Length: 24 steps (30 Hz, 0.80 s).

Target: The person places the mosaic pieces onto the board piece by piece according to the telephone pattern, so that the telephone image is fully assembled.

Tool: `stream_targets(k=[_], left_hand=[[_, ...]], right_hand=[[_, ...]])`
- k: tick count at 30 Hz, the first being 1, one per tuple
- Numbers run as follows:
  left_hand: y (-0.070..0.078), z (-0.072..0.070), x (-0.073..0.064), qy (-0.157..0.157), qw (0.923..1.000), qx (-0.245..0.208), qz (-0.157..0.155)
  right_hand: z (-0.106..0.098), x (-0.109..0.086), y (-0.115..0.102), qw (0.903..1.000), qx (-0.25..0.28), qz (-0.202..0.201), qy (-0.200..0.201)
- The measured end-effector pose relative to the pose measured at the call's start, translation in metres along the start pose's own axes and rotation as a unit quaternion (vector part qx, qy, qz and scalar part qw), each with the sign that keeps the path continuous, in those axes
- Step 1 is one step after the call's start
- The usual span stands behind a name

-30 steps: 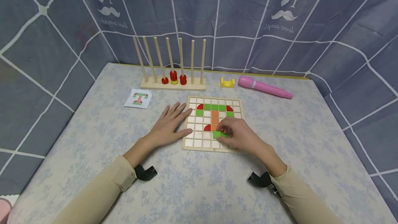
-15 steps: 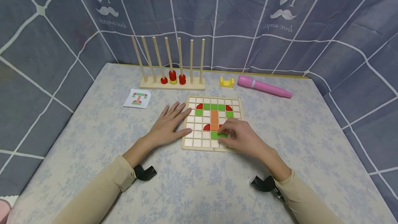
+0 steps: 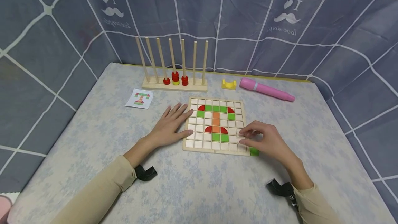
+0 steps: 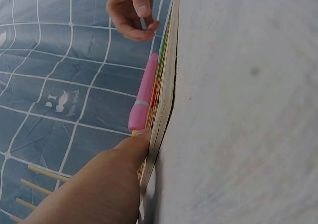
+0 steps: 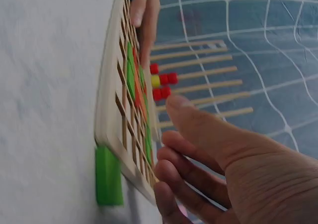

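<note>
A wooden grid board (image 3: 199, 144) lies flat on the table, with red quarter-rounds, green squares and orange squares set in its cells. My left hand (image 3: 169, 127) lies with fingers spread at the board's left side, fingertips and thumb touching its edge. At the right edge hovers my right hand (image 3: 264, 139), fingers loosely bent and a gap between thumb and fingertips; nothing is in it. By the board's near right corner sits a green block (image 3: 254, 151), partly behind that hand in the head view. The right wrist view shows the green block (image 5: 108, 177) whole, beside the corner.
Behind the board stands a wooden peg rack (image 3: 199, 87) with several red rings and a yellow one. A printed pattern card (image 3: 140, 99) lies at the left. A yellow cradle-shaped piece (image 3: 229, 85) and a pink pen-shaped object (image 3: 267, 89) lie at the back right.
My right hand has left the lower middle of the board and moved right to its edge. Two green squares and the right red quarter-round show fully now. My left hand stays put.
</note>
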<state>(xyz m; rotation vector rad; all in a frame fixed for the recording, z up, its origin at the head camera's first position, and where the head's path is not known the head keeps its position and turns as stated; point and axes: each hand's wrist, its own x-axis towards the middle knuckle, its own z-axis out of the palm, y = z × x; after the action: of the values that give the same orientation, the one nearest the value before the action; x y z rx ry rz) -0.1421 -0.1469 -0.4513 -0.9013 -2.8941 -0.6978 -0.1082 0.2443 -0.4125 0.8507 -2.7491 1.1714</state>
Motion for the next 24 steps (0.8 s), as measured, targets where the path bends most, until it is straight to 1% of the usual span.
stream_targets(k=[2, 5, 8, 10, 12, 14, 17, 20, 24], left_hand=[[0.001, 0.0, 0.0, -0.001, 1.0, 0.001, 0.0], [0.001, 0.001, 0.001, 0.001, 1.0, 0.002, 0.0], [0.002, 0.001, 0.001, 0.003, 1.0, 0.002, 0.001], [0.002, 0.001, 0.001, 0.002, 1.0, 0.001, 0.001], [0.002, 0.001, 0.001, 0.001, 1.0, 0.003, 0.0], [0.002, 0.001, 0.001, 0.001, 1.0, 0.003, 0.001], [0.002, 0.0, 0.001, 0.003, 1.0, 0.004, 0.002], [0.002, 0.0, 0.002, 0.003, 1.0, 0.002, 0.002], [0.002, 0.0, 0.002, 0.0, 1.0, 0.002, 0.0]], right_hand=[[-0.005, -0.005, 0.005, 0.9999, 0.009, 0.011, -0.005], [-0.013, -0.011, 0.011, 0.9992, 0.004, 0.033, -0.02], [-0.02, -0.015, 0.016, 0.9971, -0.006, 0.064, -0.04], [-0.022, -0.018, 0.019, 0.9953, -0.006, 0.077, -0.059], [-0.024, -0.02, 0.021, 0.9935, -0.001, 0.08, -0.081], [-0.025, -0.021, 0.023, 0.992, -0.001, 0.075, -0.102], [-0.026, -0.021, 0.023, 0.9903, -0.004, 0.065, -0.123], [-0.027, -0.021, 0.023, 0.9894, -0.007, 0.064, -0.13], [-0.026, -0.021, 0.023, 0.9898, -0.013, 0.067, -0.125]])
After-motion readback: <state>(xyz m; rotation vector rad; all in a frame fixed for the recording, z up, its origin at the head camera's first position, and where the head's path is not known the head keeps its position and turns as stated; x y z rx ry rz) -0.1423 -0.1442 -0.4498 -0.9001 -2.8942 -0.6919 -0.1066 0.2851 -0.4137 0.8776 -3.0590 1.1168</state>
